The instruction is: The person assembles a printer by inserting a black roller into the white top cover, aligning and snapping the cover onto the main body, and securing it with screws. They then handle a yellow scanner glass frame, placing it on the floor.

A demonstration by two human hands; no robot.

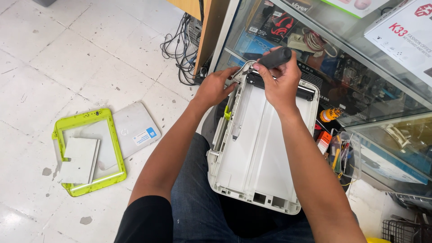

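Screwdriver tip hidden behind right hand; wire basket cut off at btm-right corner; left fingertips hidden under printer shell's far edge.

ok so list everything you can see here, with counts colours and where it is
printer shell: one, white, on the person's lap, tilted toward the glass case
screwdriver: one, black handle, at the shell's top edge
frame: one, lime green, on the floor at left
flat panel: one, white, lying on the frame
lid: one, pale grey with a blue sticker, beside the frame
cables: a bundle, black, on the floor by the wooden cabinet
glass case: one, holding boxed goods, at right
bit set: one, orange, at the foot of the case
left hand: on the shell's top left corner
right hand: grips the screwdriver
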